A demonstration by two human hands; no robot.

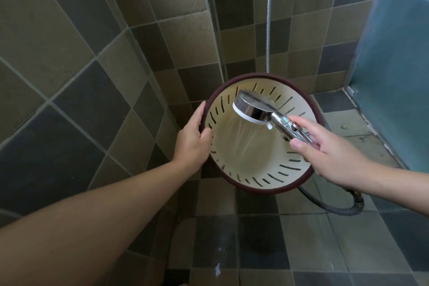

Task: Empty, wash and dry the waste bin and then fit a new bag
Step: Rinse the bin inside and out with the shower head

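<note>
A: Start with the hands; what is each doing?

B: The right hand (329, 146) is wrapped round the chrome handle of the shower head (254, 105), thumb lying along the top, fingers curled beneath; the left hand (192, 139) grips the dark rim of the waste bin (246, 162) at its left edge, thumb hooked inside against the cream wall, fingers outside.

A: And the bin itself?

B: Tilted so its mouth faces the camera, between the two hands; whether its base touches the floor I cannot tell; cream inside, with a ring of narrow slots near the rim; the rim is dark red-brown.

A: Where is the shower head against it?

B: Just over the upper part of the opening, its white-edged face angled down into the bin; a spray of water (248, 137) runs from it into the interior.

A: Farther out?

B: A metal hose (339, 209) loops on the floor behind the bin's lower right; another stretch hangs straight down the wall (269, 18) above the bin; walls and floor (255, 244) are tiled in olive and dark grey squares; a blue-green panel (394, 65) stands at the right.
</note>
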